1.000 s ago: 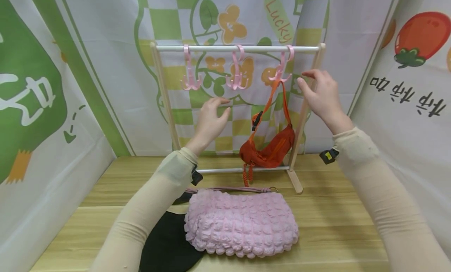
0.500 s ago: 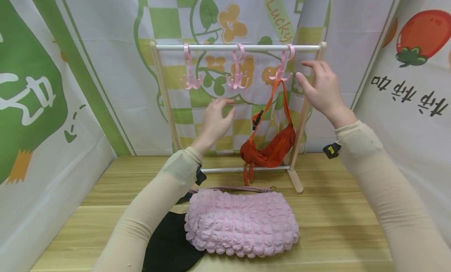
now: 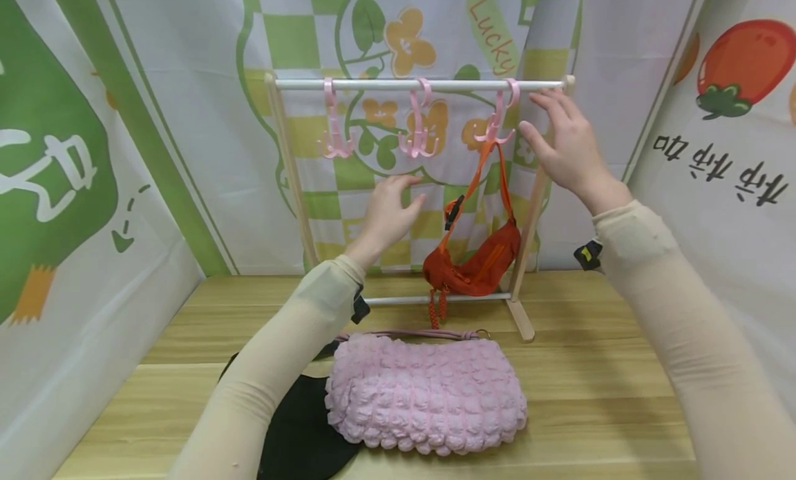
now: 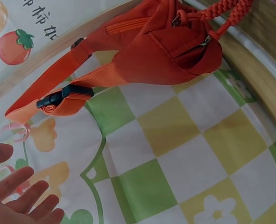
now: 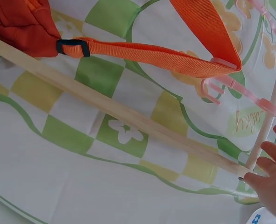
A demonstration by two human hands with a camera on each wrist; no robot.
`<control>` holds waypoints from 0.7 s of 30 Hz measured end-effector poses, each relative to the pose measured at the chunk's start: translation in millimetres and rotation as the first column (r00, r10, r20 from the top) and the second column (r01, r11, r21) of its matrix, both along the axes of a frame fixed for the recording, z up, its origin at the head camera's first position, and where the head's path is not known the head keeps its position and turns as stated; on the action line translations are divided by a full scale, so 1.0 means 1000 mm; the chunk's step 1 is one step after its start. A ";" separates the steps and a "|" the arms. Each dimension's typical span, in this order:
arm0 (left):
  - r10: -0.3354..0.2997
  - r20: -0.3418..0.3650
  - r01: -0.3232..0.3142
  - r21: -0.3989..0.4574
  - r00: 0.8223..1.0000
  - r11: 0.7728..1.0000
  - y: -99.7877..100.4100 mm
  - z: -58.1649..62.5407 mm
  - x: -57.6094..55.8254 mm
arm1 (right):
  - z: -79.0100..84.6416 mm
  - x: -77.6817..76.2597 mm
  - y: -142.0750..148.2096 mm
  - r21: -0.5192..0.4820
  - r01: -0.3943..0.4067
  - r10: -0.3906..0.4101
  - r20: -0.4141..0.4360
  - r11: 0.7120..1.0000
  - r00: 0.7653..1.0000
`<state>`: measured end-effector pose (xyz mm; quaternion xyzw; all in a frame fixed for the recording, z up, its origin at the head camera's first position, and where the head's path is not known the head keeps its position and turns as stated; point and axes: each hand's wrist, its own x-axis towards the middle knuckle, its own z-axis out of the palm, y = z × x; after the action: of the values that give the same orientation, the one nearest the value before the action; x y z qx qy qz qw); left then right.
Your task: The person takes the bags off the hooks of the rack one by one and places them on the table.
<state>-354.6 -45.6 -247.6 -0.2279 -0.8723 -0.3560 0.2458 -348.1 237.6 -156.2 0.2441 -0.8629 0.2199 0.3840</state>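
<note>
An orange-red waist bag [image 3: 479,267] hangs by its strap [image 5: 138,52] from the rightmost pink hook [image 3: 495,117], low enough to overlap the rack's bottom bar. My left hand [image 3: 390,212] is held in the air left of that bag, below the middle pink hook [image 3: 419,131], fingers spread and nothing in them. Beside the right end of the silver rail [image 3: 373,85], my right hand [image 3: 571,148] is raised with its fingers extended, holding nothing. In the right wrist view its fingertips are close to the corner of rail and wooden post [image 5: 128,119].
A puffy pink bag [image 3: 425,394] lies on the wooden table [image 3: 591,397] in front of the rack. Partly under it and behind my left forearm is a flat black item [image 3: 305,432]. Another pink hook [image 3: 337,124] hangs at the rail's left. Printed curtains surround the table.
My left hand has shifted rightward toward the orange-red bag. My right hand has risen slightly toward the rail's end. The bags and hooks stay about where they were.
</note>
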 end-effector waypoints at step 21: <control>-0.022 0.047 0.023 -0.022 0.999 0.999 0.019 0.004 -0.015 | 0.019 -0.006 -0.003 0.112 0.053 -0.061 0.070 0.992 0.996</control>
<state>-369.5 -26.5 -243.6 -0.2322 -0.8790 -0.3542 0.2189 -354.1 234.6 -136.9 0.2317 -0.8938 0.1699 0.3445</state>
